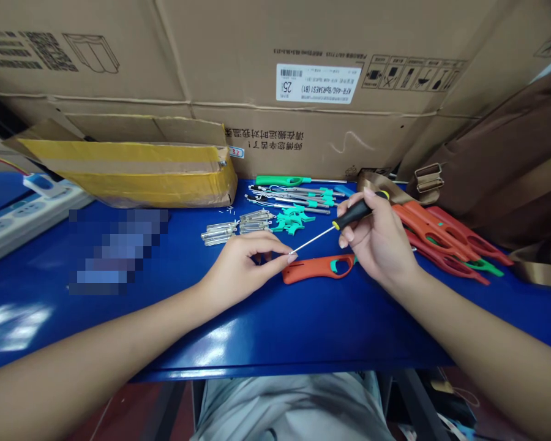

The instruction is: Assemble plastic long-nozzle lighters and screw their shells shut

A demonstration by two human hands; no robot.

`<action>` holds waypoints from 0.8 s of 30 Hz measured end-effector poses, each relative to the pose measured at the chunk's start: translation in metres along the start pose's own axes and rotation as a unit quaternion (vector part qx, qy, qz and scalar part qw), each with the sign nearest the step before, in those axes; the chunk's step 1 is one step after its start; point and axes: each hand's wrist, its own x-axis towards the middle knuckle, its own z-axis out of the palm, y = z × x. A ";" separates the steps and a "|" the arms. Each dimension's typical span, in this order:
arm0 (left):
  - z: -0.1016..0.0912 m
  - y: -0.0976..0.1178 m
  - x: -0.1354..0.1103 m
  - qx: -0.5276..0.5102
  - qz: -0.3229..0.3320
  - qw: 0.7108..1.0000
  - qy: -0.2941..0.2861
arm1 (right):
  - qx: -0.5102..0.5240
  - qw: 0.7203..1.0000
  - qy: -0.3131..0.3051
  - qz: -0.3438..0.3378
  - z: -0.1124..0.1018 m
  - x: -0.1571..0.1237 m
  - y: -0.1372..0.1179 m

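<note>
My right hand (379,236) grips a screwdriver (354,213) by its black and yellow handle, its thin shaft slanting down to the left. At the shaft's tip, the thumb and forefinger of my left hand (252,260) are pinched together; whatever tiny piece they hold is too small to make out. Just below the tip lies an orange lighter casing (310,269) with a turquoise trigger in its opening. Behind my left hand are turquoise trigger pieces (294,219) and clear lighter fuel tanks (256,222). Metal lighter rods with wires (298,197) lie farther back.
Orange and red casings (445,236) are piled at the right, near a brown bag (491,147). A green lighter (280,180) lies at the back. A taped cardboard box (138,174) and a power strip (41,208) stand left. A large carton (239,55) walls the back.
</note>
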 end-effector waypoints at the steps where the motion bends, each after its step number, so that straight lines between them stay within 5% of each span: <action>1: 0.000 0.000 0.000 0.004 0.005 1.000 0.000 | -0.005 1.000 0.001 -0.003 0.000 0.000 0.000; 24: -0.001 0.000 -0.003 0.048 0.054 0.997 -0.015 | -0.057 0.997 0.003 -0.059 0.006 -0.008 -0.006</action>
